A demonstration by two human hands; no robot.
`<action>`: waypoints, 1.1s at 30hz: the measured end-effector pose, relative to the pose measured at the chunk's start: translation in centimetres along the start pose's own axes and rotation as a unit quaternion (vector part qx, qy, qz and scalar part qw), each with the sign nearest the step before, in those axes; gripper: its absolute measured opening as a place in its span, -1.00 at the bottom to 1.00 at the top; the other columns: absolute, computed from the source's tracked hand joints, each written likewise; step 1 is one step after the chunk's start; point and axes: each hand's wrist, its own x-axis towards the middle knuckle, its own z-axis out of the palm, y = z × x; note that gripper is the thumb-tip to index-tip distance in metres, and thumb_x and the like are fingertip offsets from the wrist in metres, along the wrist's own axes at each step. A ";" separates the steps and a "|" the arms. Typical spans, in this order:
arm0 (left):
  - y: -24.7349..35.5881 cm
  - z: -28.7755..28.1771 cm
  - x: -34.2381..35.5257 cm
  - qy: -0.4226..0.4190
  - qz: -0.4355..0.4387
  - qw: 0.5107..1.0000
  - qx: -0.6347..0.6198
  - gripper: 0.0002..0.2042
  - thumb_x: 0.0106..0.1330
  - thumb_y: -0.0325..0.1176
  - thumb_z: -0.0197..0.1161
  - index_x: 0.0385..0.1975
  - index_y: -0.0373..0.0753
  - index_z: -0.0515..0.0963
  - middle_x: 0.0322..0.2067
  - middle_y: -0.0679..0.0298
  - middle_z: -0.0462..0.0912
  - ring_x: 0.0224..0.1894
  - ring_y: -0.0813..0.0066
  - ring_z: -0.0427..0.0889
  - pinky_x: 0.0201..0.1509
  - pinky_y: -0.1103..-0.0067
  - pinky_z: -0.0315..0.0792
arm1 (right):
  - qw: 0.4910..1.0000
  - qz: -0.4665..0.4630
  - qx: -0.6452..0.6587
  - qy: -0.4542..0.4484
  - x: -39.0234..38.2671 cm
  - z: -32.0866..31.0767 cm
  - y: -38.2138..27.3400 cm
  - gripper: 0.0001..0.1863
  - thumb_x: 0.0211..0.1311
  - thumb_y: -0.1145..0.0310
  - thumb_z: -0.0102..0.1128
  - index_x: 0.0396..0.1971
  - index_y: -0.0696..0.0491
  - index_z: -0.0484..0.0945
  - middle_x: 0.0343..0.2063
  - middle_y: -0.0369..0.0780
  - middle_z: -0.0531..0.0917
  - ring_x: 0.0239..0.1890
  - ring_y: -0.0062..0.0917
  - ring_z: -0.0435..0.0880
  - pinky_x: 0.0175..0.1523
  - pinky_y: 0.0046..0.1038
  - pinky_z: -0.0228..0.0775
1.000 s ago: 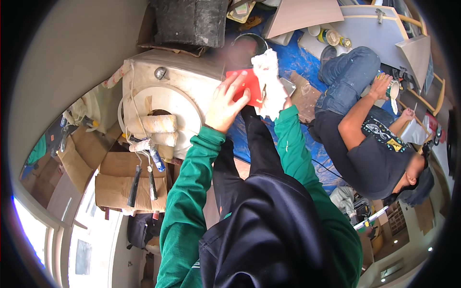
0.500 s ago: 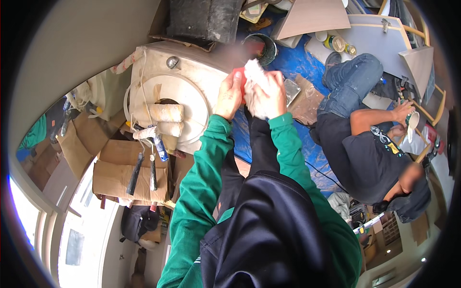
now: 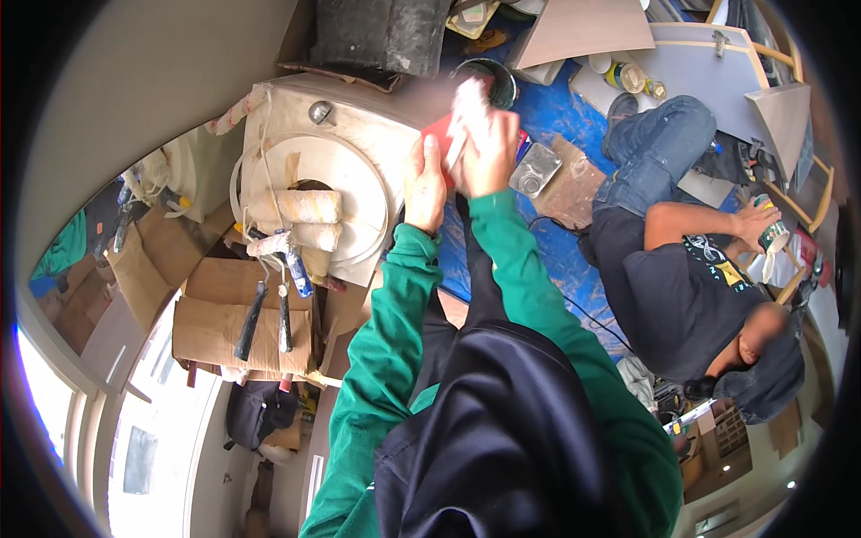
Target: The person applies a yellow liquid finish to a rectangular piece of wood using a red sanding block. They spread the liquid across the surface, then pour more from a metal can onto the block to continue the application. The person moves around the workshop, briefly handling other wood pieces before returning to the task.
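Observation:
My left hand (image 3: 424, 190) is closed on a red, flat-sided object (image 3: 442, 130), its thumb lying along the near side. My right hand (image 3: 491, 160) grips a crumpled white cloth (image 3: 470, 103) against the red object; motion blurs the cloth and the fingers. Both hands are above the floor, beside a pale box-like surface (image 3: 377, 117). Just past them stands a dark bucket (image 3: 504, 87), partly hidden by the cloth. What kind of thing the red object is, I cannot make out.
Used paint rollers (image 3: 309, 208) lie on a round white lid (image 3: 366, 179) at left, above an open cardboard box (image 3: 238, 332). A co-worker (image 3: 691, 278) sits at right holding a can (image 3: 771, 235). Cardboard (image 3: 574, 184) and a metal tin (image 3: 535, 170) rest on blue sheeting (image 3: 574, 260).
My right hand and the cloth have shifted left across the red object. More of the metal tin shows now. The co-worker's can has turned in their hands.

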 end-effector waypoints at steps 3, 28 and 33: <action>-1.2 -0.5 0.6 0.022 0.025 0.998 0.053 -0.56 0.49 -0.12 -0.10 0.06 -0.42 0.43 -0.04 0.13 0.57 -0.01 0.44 0.49 0.14 0.54 0.32 | 0.995 0.081 0.035 0.036 1.9 1.2 2.7 -0.71 0.10 0.38 0.27 -0.23 0.18 0.42 -0.29 -0.05 0.44 -0.20 -0.13 0.48 -0.07 -0.20 0.35; 0.1 -5.0 0.8 -0.017 -0.038 0.964 -0.261 -0.60 0.48 -0.16 -0.05 0.11 -0.35 0.37 0.01 0.15 0.53 0.06 0.33 0.52 0.17 0.36 0.40 | 0.684 0.438 0.577 -0.090 -2.4 -0.8 6.3 -0.62 0.29 0.03 0.10 -0.16 0.06 0.48 -0.60 -0.36 0.46 -0.72 -0.65 0.40 -0.65 -0.61 0.26; 2.3 -5.4 0.6 -0.119 -0.117 0.970 -0.175 -0.60 0.49 -0.18 -0.08 0.11 -0.37 0.40 0.00 0.17 0.54 0.04 0.44 0.51 0.18 0.51 0.35 | 0.677 0.381 0.590 -0.217 -1.9 -1.7 5.9 -0.53 0.32 0.09 0.07 0.08 0.08 0.38 -0.28 -0.27 0.55 -0.43 -0.63 0.56 -0.45 -0.60 0.45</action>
